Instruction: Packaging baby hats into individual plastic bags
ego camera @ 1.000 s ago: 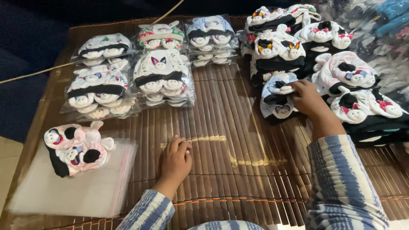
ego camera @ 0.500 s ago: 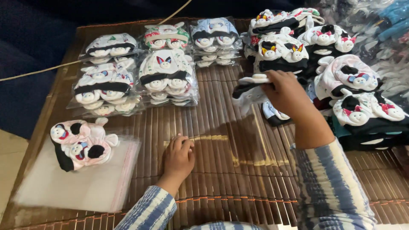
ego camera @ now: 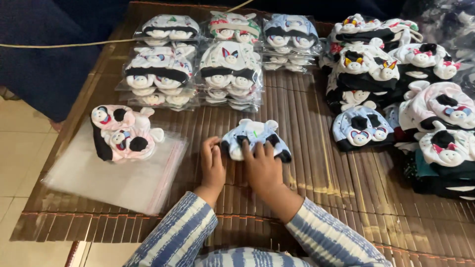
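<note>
Pale-blue soft fabric baby hat with small bear ears and a black band (ego camera: 256, 140) lay on the brown slatted bamboo mat (ego camera: 307, 163), near its middle. Looked light, floppy, not fragile or slippery; best taken by the band edge or pinched at both sides. Left hand (ego camera: 213, 165) rested flat, fingers together, touching the hat's left edge. Right hand (ego camera: 262, 168) pressed down on its front, fingers spread, not clamped. Pink hat pile (ego camera: 124, 132) sat on clear plastic bags (ego camera: 114, 173) to the left; bagged hat stacks (ego camera: 198, 64) behind, loose hats (ego camera: 410, 89) right. Tiled floor (ego camera: 20, 143) beside.
</note>
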